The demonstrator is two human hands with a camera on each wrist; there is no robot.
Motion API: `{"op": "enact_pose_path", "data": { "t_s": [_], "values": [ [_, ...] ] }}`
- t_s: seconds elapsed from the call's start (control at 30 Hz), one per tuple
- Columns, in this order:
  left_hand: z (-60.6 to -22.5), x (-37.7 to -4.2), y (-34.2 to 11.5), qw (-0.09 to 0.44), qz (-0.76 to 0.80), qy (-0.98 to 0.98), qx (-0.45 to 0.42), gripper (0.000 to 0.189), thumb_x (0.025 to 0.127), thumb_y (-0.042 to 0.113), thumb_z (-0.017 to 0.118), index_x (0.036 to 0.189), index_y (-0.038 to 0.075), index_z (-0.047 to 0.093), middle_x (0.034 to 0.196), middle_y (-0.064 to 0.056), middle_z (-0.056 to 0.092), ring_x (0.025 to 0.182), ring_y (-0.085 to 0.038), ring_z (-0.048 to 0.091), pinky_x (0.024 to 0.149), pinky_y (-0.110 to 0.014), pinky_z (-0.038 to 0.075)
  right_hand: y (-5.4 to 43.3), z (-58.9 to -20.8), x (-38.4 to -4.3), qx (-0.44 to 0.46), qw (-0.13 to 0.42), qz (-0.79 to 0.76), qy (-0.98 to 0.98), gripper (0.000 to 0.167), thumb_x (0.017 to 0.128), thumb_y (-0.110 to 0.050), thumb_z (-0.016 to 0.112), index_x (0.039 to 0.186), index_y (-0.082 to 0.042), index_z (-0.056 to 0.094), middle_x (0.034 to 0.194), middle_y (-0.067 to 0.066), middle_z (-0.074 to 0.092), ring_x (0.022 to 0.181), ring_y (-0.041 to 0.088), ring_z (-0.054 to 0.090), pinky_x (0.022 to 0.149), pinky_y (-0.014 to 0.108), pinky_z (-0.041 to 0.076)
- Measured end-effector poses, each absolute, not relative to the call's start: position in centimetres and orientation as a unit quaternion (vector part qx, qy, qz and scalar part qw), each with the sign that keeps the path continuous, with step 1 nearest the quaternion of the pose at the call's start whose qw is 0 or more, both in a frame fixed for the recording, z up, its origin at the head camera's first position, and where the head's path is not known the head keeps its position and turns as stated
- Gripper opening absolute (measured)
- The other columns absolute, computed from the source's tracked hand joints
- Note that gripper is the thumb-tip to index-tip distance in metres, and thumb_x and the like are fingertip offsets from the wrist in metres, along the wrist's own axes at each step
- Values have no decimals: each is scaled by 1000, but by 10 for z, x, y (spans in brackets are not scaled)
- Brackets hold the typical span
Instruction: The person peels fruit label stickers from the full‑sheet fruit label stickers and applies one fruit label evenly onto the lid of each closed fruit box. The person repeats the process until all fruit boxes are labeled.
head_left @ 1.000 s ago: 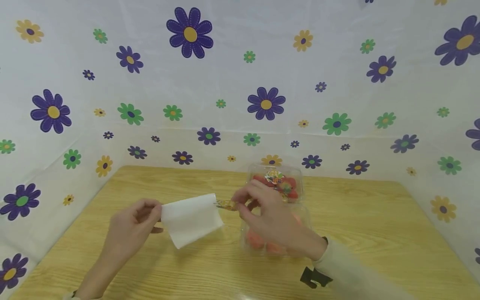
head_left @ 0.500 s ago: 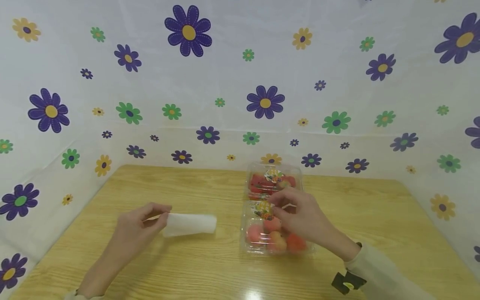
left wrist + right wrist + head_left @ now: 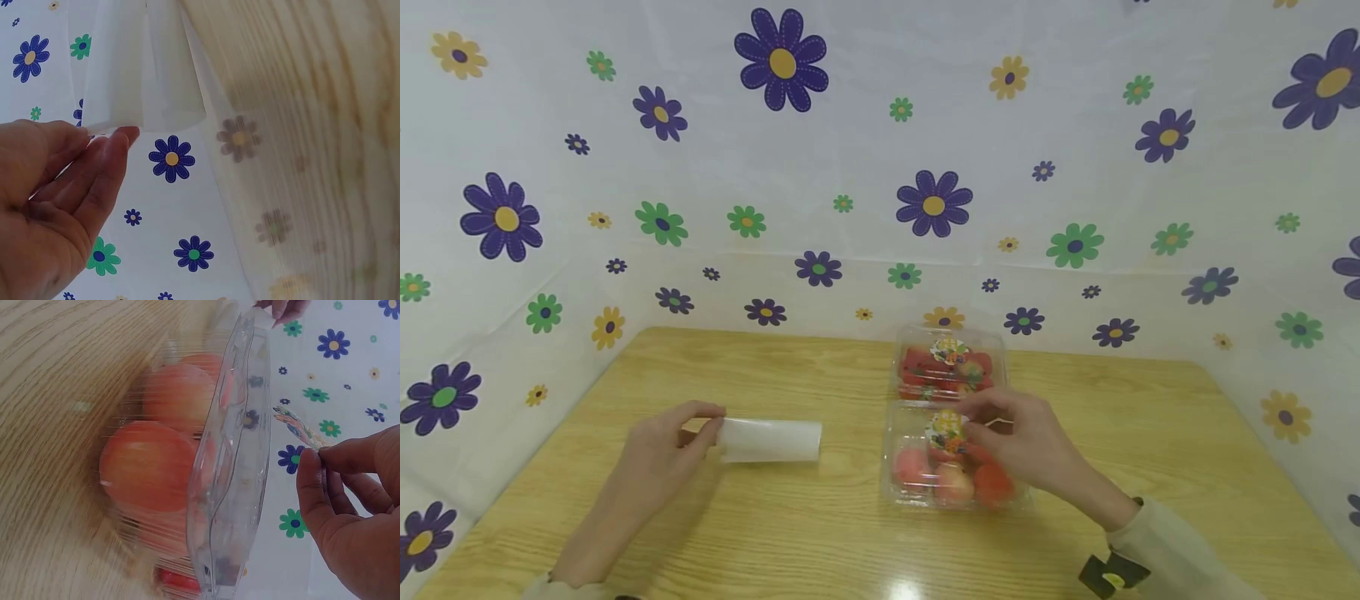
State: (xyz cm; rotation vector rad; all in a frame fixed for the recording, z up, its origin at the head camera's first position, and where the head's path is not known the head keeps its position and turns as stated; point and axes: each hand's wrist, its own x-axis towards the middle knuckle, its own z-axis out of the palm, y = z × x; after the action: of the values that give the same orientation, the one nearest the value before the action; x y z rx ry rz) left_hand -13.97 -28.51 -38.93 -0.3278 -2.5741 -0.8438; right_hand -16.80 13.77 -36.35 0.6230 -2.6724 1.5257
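My right hand (image 3: pixel 1018 433) pinches a round, colourful fruit sticker (image 3: pixel 947 431) by its edge between thumb and fingertips. It hovers close over the lid of the front clear plastic box (image 3: pixel 898 497), which holds several round pink-red fruits (image 3: pixel 955 483). In the right wrist view the sticker (image 3: pixel 300 428) is seen nearly edge-on, apart from the box lid (image 3: pixel 231 462). My left hand (image 3: pixel 666 450) holds the end of a curled white paper sheet (image 3: pixel 772 440) with thumb and fingertips. The left wrist view shows the paper (image 3: pixel 144 69) curving away from that grip.
A second clear box (image 3: pixel 1000 346) of red fruit stands directly behind the front one, with a similar sticker (image 3: pixel 950 352) on its lid. The wooden table (image 3: pixel 760 533) meets a flowered white cloth (image 3: pixel 850 150) at the back and sides.
The right hand has pulled the sticker off the white paper and carried it right, over the front box. The paper has curled up in the left hand, which stays at the left.
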Motion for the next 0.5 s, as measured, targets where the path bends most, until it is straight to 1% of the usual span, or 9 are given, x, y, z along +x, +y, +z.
{"op": "enact_pose_path", "data": {
  "t_s": [0.03, 0.1, 0.2, 0.3, 0.37, 0.47, 0.5],
  "values": [
    [-389, -140, -286, 207, -306, -922, -115, 13, 97, 4, 68, 108, 3, 74, 103, -20, 78, 67, -25, 76, 51, -19, 53, 139, -364, -168, 197, 1, 486, -851, 16, 92, -1, 70, 107, -5, 75, 98, 8, 74, 91, 17, 69, 83, 25, 62],
    [-389, -141, -288, 209, -311, -920, -111, 13, 97, 4, 67, 109, 2, 73, 104, -22, 77, 67, -25, 77, 50, -18, 50, 141, -365, -169, 194, 0, 488, -851, 16, 92, -1, 71, 108, -5, 75, 99, 8, 74, 92, 17, 69, 83, 25, 62],
    [-390, -142, -289, 215, -319, -917, -109, 13, 98, 4, 67, 109, 2, 72, 106, -24, 77, 72, -30, 78, 52, -16, 52, 144, -366, -169, 190, -7, 497, -847, 16, 93, -1, 70, 108, -4, 75, 103, 11, 75, 93, 17, 71, 83, 25, 62],
    [-393, -144, -289, 222, -327, -912, -111, 12, 97, 2, 67, 108, 2, 72, 108, -23, 76, 81, -34, 78, 59, -15, 56, 146, -367, -170, 184, -17, 507, -842, 17, 93, -1, 70, 109, -3, 75, 106, 13, 75, 94, 18, 73, 83, 25, 61],
    [-395, -145, -287, 229, -329, -909, -117, 12, 96, 0, 67, 107, 1, 71, 109, -22, 76, 88, -37, 77, 66, -13, 58, 148, -368, -170, 179, -23, 512, -840, 17, 94, -1, 70, 110, -3, 74, 106, 14, 75, 94, 18, 73, 82, 24, 61],
    [-398, -147, -285, 242, -332, -902, -132, 12, 95, -3, 67, 107, -1, 70, 109, -21, 76, 95, -39, 76, 74, -9, 56, 149, -368, -170, 173, -31, 517, -838, 17, 94, 0, 69, 110, -3, 74, 107, 14, 75, 92, 17, 73, 80, 24, 61],
    [-398, -148, -284, 243, -330, -902, -134, 12, 95, -4, 67, 107, -2, 70, 109, -19, 77, 96, -39, 76, 76, -6, 53, 149, -368, -170, 171, -35, 519, -837, 17, 94, 0, 69, 110, -3, 74, 107, 14, 75, 92, 17, 73, 80, 25, 61]
  ]
}}
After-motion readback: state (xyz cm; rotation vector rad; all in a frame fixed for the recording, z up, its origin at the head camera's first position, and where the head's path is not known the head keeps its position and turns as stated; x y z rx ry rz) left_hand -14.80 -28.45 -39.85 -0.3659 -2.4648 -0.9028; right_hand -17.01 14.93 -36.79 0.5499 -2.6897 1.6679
